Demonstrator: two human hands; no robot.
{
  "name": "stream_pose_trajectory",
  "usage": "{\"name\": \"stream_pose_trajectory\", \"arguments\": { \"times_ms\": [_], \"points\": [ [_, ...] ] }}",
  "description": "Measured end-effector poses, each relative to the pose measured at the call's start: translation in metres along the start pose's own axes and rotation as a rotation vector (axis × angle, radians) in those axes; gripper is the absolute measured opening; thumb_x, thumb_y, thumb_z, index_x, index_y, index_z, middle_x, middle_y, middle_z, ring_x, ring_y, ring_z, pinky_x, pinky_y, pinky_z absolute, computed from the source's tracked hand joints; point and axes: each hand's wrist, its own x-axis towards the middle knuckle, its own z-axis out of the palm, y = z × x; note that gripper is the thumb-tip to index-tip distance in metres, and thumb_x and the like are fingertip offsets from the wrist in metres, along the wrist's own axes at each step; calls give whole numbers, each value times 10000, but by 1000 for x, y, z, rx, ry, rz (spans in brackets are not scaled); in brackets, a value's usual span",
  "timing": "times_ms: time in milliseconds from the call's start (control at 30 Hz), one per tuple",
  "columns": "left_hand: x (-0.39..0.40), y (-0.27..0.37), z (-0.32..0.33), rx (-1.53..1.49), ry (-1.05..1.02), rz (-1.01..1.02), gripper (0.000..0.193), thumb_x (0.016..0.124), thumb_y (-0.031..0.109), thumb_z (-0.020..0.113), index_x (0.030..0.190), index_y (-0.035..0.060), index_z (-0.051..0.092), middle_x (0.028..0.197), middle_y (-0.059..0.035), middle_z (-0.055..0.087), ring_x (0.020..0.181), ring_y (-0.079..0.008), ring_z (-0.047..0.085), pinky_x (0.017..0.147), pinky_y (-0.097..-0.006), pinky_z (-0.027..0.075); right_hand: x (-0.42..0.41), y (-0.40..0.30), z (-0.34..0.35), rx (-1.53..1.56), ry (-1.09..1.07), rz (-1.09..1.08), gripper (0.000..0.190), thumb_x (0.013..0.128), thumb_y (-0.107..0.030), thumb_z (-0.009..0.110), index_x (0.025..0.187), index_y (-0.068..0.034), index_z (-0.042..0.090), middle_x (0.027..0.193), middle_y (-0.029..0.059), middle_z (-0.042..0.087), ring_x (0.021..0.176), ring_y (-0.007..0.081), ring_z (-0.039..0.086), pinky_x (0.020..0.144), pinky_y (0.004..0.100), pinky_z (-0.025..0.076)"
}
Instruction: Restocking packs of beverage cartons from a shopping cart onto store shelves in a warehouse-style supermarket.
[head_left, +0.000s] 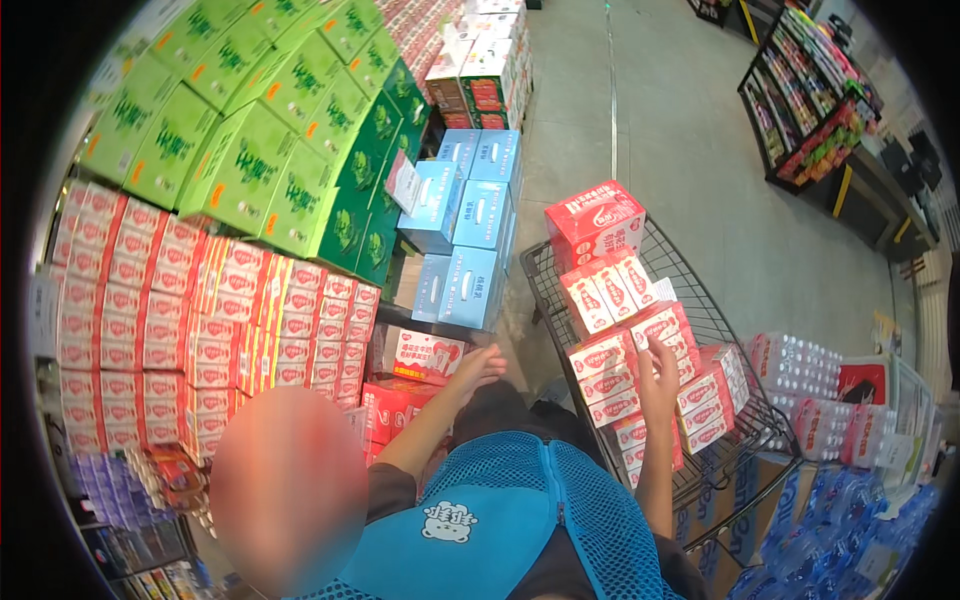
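Note:
My left hand (480, 369) is held out, fingers extended and holding nothing. It is close to a red and white carton (429, 357) on top of a low stack of red cartons (397, 409). My right hand (658, 375) is over the black wire cart (720, 300), fingers curled apart against or just above a red and white multipack (664, 330); actual contact is hard to make out. Around it in the cart are several similar multipacks, among them a three-box pack (609, 291). A larger red carton (598, 225) stands at the cart's far end.
Red and white packs (150, 300) and green cartons (247, 165) are stacked high on the left. Blue handled cartons (472, 277) stand ahead. Wrapped bottles (817, 510) lie right of the cart; a snack rack (810, 97) is farther off. A blurred oval hides the lower left.

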Motion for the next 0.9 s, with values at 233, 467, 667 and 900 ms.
{"name": "stream_pose_trajectory", "arguments": {
  "times_ms": [233, 467, 667, 900],
  "points": [
    [-36, -151, -130, -44, 353, -31, 479, 969, 483, 615, 1187, 56, 627, 998, -113, 687, 857, -206, 665, 737, -342, 541, -73, -7, -9, 67, -44, 135, 317, 1014, -197, 613, 1251, 10, 648, 1183, 112, 672, 1047, 175, 635, 885, 324, 518],
    [-145, -353, -217, -97, 389, -242, 504, 975, 510, 582, 1190, 59, 646, 923, -133, 716, 761, -233, 693, 622, -356, 541, -152, -18, 4, -47, -152, 67, 274, 995, -155, 625, 1221, -5, 665, 1165, 100, 659, 1011, 168, 640, 857, 299, 518],
    [-226, -470, -217, -281, 589, -396, 355, 919, 346, 594, 1087, 33, 599, 945, -198, 667, 794, -341, 678, 607, -442, 519, -197, -57, -13, -46, -175, 48, 243, 986, -137, 638, 1186, -1, 664, 1157, 86, 650, 1017, 160, 632, 855, 287, 515],
    [-212, -461, -183, -108, 446, -386, 392, 968, 391, 588, 1111, 26, 598, 985, -198, 710, 874, -285, 708, 668, -403, 534, -249, -84, -90, -201, -58, -107, 254, 963, -119, 647, 1193, -15, 667, 1221, 118, 658, 1053, 232, 653, 870, 332, 530]
  ]
}}
